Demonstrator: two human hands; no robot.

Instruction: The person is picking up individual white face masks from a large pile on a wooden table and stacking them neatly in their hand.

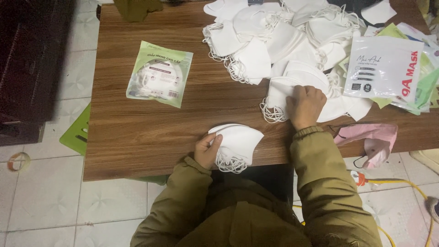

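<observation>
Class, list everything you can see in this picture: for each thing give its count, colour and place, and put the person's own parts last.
table: one, brown wood grain, centre
loose masks: a heap, too many to count, white, table's far right
small mask stack: one, white, near edge of the table
sealed mask packet: one, pale green, table's left part
empty packets: a pile, white on top with green ones beneath, right edge
pink masks: a few, pink, hanging off the table's right near edge
cable: one, yellow, on the tiled floor at right
tape roll: one, floor at left
left hand: holds the small mask stack
right hand: on a mask in the heap
sleeves: two, olive
</observation>
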